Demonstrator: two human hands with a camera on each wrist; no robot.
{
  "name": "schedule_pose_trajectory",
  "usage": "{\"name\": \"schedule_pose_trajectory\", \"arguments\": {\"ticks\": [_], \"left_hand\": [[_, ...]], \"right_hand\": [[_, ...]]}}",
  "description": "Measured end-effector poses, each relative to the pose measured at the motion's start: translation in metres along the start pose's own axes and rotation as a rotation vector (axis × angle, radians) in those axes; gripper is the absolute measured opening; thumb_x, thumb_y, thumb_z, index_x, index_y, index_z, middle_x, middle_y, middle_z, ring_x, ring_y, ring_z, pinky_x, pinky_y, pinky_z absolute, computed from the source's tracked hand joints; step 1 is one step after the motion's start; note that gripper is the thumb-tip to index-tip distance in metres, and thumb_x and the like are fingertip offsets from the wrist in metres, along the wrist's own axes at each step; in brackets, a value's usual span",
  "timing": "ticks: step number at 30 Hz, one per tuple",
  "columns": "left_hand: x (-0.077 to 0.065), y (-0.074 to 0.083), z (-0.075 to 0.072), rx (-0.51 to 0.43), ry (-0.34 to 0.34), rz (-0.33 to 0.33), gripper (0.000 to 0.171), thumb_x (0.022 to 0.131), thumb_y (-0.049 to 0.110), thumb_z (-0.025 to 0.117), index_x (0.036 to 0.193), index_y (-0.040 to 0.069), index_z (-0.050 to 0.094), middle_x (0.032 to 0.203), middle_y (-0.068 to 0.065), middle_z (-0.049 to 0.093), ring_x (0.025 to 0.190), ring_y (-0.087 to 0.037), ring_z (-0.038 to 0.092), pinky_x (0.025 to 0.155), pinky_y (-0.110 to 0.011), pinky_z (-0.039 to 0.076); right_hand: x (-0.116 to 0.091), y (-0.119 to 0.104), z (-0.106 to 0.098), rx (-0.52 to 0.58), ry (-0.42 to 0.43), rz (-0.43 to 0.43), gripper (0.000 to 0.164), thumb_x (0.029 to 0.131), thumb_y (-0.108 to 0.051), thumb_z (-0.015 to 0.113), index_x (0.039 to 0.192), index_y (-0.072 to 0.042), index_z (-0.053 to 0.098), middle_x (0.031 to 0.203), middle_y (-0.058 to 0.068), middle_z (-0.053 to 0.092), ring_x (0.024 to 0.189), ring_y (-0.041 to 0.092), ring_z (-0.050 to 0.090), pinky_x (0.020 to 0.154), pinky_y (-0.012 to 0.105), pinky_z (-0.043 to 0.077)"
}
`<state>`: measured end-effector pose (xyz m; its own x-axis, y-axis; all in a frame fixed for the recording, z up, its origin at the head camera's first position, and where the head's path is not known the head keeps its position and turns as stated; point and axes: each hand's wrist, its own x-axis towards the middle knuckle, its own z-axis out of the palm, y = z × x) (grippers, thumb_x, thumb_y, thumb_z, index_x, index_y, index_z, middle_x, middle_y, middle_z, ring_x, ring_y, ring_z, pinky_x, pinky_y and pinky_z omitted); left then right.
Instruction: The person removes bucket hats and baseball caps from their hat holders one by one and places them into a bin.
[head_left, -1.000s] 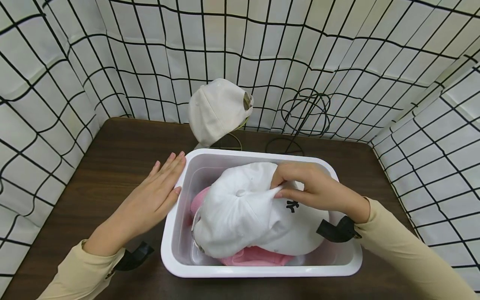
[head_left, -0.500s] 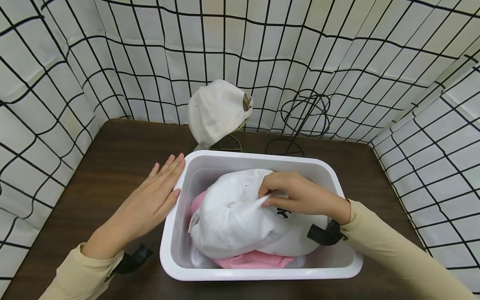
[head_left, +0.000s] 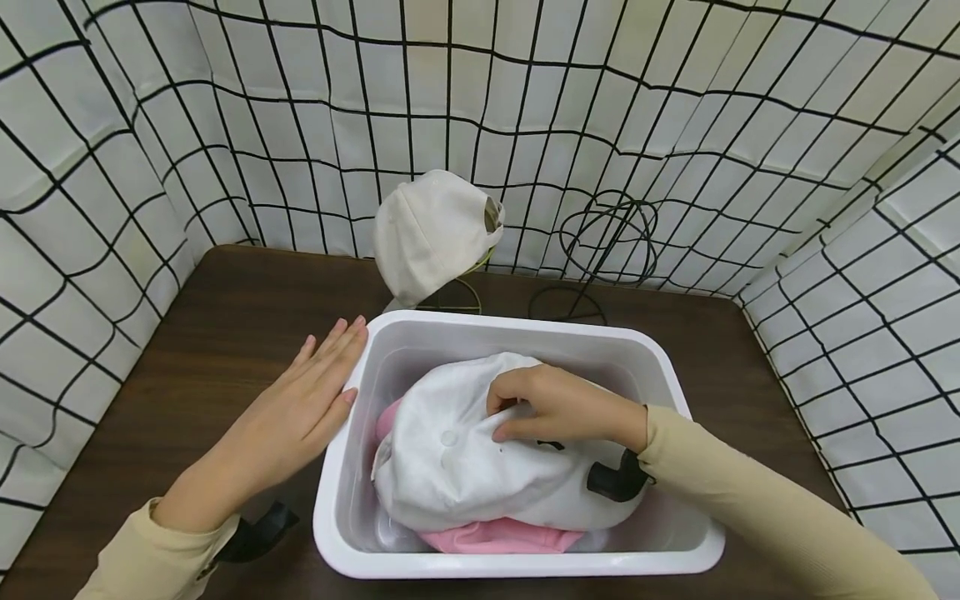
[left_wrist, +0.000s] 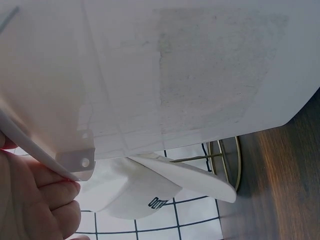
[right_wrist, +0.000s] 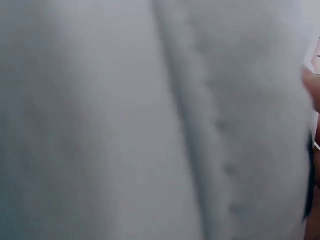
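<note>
In the head view, a white tub (head_left: pixel 495 565) stands on the dark wooden table. Inside it a white cap (head_left: pixel 450 492) lies crown up, over something pink (head_left: pixel 498 537). My right hand (head_left: pixel 566 404) holds the crown between curled fingers and thumb, and its wrist covers most of the dark lettering on the front. White fabric fills most of the right wrist view. My left hand (head_left: pixel 288 425) rests with straight fingers along the tub's left rim. From the left wrist, the tub's outer wall (left_wrist: pixel 215 75) appears close, with my fingers (left_wrist: pixel 62 195) at its lip.
Behind the tub, another white cap (head_left: pixel 431 237) hangs on a wire stand (head_left: pixel 472 292). To its right is a dark looped wire stand (head_left: pixel 611 237). White walls with a black wire grid (head_left: pixel 322 108) enclose the table's back and sides.
My right hand has moved left and toward me across the crown, and the white cap has shifted slightly left in the tub. My left hand stays at the rim.
</note>
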<state>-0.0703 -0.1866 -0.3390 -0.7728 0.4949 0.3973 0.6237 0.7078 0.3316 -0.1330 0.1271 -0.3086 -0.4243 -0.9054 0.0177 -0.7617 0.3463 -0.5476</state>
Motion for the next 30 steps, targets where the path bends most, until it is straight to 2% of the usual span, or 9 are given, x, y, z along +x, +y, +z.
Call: {"name": "schedule_pose_trajectory", "arguments": {"ticks": [15, 22, 27, 30], "left_hand": [[0.000, 0.001, 0.000, 0.029, 0.008, 0.002, 0.057, 0.100, 0.019, 0.042, 0.149, 0.001, 0.019, 0.155, -0.011, 0.018, 0.143, -0.024, 0.013, 0.115, -0.038, 0.005], [0.002, 0.005, -0.008, 0.120, -0.060, -0.017, 0.057, 0.099, 0.020, 0.043, 0.148, -0.002, 0.023, 0.154, -0.014, 0.020, 0.142, -0.027, 0.016, 0.115, -0.040, 0.006], [0.008, 0.012, -0.011, 0.128, -0.135, -0.088, 0.057, 0.097, 0.018, 0.041, 0.146, -0.005, 0.025, 0.154, -0.016, 0.021, 0.141, -0.031, 0.017, 0.115, -0.044, 0.006], [0.008, 0.015, -0.009, 0.125, -0.134, -0.103, 0.056, 0.096, 0.016, 0.039, 0.145, -0.006, 0.026, 0.153, -0.018, 0.021, 0.141, -0.032, 0.017, 0.114, -0.046, 0.008]], "right_hand": [[0.015, 0.016, 0.030, -0.010, -0.103, 0.100, 0.014, 0.084, -0.019, 0.073, 0.083, -0.017, 0.059, 0.079, -0.013, 0.054, 0.076, 0.001, 0.048, 0.076, 0.016, 0.043], [0.017, 0.017, 0.034, -0.050, -0.093, 0.082, 0.016, 0.082, -0.017, 0.074, 0.081, -0.016, 0.058, 0.077, -0.012, 0.054, 0.072, 0.001, 0.046, 0.071, 0.015, 0.041], [0.017, 0.016, 0.033, -0.065, -0.090, 0.072, 0.017, 0.081, -0.017, 0.074, 0.081, -0.016, 0.058, 0.077, -0.012, 0.053, 0.072, 0.001, 0.046, 0.070, 0.015, 0.041], [0.016, 0.015, 0.033, -0.073, -0.094, 0.072, 0.016, 0.081, -0.017, 0.074, 0.081, -0.015, 0.058, 0.077, -0.012, 0.053, 0.073, 0.001, 0.046, 0.070, 0.014, 0.041]]}}
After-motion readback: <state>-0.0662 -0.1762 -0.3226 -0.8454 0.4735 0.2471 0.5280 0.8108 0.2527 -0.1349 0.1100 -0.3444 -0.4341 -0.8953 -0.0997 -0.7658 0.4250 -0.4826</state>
